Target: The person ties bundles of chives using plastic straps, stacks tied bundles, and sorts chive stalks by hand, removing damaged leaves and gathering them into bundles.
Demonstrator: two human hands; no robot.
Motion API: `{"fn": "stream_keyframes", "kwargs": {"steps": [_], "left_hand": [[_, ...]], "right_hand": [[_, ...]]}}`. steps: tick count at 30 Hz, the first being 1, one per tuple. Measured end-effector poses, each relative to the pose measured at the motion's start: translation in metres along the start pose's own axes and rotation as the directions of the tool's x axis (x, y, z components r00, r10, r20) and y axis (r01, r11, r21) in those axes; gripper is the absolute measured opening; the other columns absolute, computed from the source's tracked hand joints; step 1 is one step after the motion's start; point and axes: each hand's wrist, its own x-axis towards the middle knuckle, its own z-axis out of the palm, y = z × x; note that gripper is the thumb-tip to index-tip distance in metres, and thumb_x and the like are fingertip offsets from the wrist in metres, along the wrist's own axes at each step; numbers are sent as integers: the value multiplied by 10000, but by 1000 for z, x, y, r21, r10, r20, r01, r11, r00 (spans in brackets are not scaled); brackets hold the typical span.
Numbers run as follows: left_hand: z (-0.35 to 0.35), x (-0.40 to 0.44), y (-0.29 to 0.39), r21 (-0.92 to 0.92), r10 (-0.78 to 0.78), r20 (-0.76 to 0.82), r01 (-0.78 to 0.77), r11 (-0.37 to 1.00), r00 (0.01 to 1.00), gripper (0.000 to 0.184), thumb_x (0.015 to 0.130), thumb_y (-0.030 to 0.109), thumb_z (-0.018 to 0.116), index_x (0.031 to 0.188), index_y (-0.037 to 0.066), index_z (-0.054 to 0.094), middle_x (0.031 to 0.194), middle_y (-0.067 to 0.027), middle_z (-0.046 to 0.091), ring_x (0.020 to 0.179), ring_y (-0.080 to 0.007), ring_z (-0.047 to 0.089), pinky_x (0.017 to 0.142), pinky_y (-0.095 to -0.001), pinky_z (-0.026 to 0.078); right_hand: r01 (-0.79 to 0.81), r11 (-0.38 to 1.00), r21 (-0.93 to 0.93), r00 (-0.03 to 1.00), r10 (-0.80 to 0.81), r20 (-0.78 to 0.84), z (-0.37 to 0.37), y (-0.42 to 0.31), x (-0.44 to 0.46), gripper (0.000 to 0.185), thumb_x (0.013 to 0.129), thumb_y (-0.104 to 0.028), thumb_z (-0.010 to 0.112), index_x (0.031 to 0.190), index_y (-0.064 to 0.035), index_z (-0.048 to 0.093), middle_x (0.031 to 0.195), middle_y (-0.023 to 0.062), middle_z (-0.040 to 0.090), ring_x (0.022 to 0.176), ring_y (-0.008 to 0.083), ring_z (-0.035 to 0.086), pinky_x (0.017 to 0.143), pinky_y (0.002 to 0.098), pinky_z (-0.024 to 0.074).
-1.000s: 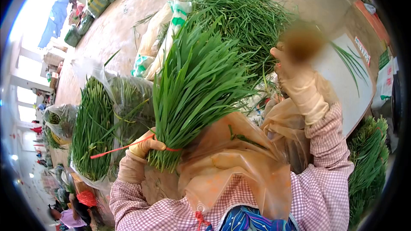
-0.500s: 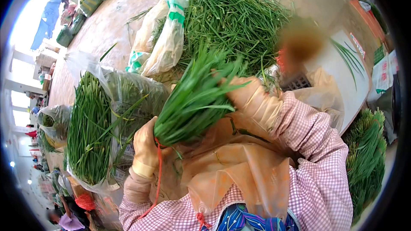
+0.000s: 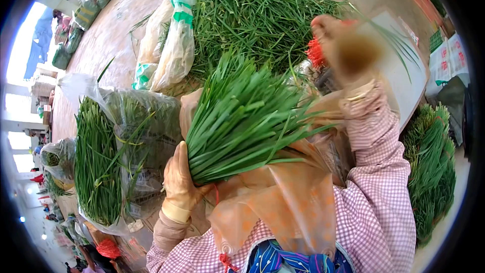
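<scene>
A thick bunch of green garlic chives [image 3: 242, 116] fans out up and to the right from my left hand [image 3: 179, 177], which is closed around its lower end. Just beneath that hand hangs a short bit of red tie [image 3: 217, 193]. My right hand [image 3: 329, 38] is stretched out to the upper right, over a clump of red ties [image 3: 316, 53]. A brown smudge covers part of this hand, so its grip is unclear. Behind the held bunch lies a large heap of loose chives [image 3: 252, 20].
Bundled chives [image 3: 98, 167] stand in a clear plastic bag on the left. A white bag with green tape [image 3: 177, 40] leans by the heap. More tied bundles [image 3: 429, 172] lie at right, below a white board [image 3: 399, 55]. An orange apron [image 3: 273, 207] covers my lap.
My right hand has left the chive bunch and moved up and right to the red ties. The bunch has spread wider in my left hand. The long red tie that hung there shows less.
</scene>
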Motion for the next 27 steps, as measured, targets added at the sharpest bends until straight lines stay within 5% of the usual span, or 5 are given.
{"fn": "stream_keyframes", "kwargs": {"steps": [2, 5, 13, 18, 27], "left_hand": [[9, -3, 6, -13, -5, -16, 5, 1000, 1000, 1131, 473, 273, 855, 1399, -28, 278, 1253, -266, 479, 1092, -437, 517, 913, -492, 424], [15, -4, 10, 97, 23, -114, -12, 995, 993, 1063, 489, 237, 836, 1380, -28, 319, 1222, -253, 506, 1039, -428, 547, 867, -482, 449], [15, -6, 5, 70, 37, -209, -22, 997, 977, 995, 534, 238, 811, 1370, -34, 346, 1213, -238, 535, 1031, -405, 558, 875, -479, 443], [16, -6, -1, -37, 14, -191, -22, 999, 981, 1055, 547, 184, 831, 1423, -1, 272, 1157, -194, 576, 992, -368, 581, 884, -433, 456], [16, -7, 1, -21, -23, -171, 20, 1000, 985, 1032, 564, 148, 806, 1424, -12, 258, 1140, -196, 587, 999, -358, 588, 896, -424, 455]], "right_hand": [[-333, 795, 508, 942, 300, 147, -19, 4, 8, 149, 923, -123, 585, 1022, -30, 647, 698, -9, 614, 580, 62, 516, 539, 200, 437], [-404, 602, 689, 914, 299, 275, -32, -4, 2, 128, 933, -113, 563, 994, -47, 654, 684, -10, 603, 558, 22, 481, 510, 162, 388], [-485, 428, 763, 841, -12, 541, -22, -42, -40, 104, 918, -118, 593, 944, -30, 642, 730, -17, 596, 658, 43, 527, 592, 193, 433], [-657, 347, 669, 750, 213, 626, -2, -44, -56, 127, 900, -134, 622, 950, -20, 648, 777, 1, 633, 669, 62, 543, 606, 201, 450], [-738, 453, 500, 613, 141, 777, 14, -58, -44, 201, 870, -182, 654, 964, -5, 663, 755, 9, 642, 601, 72, 529, 563, 215, 438]]}}
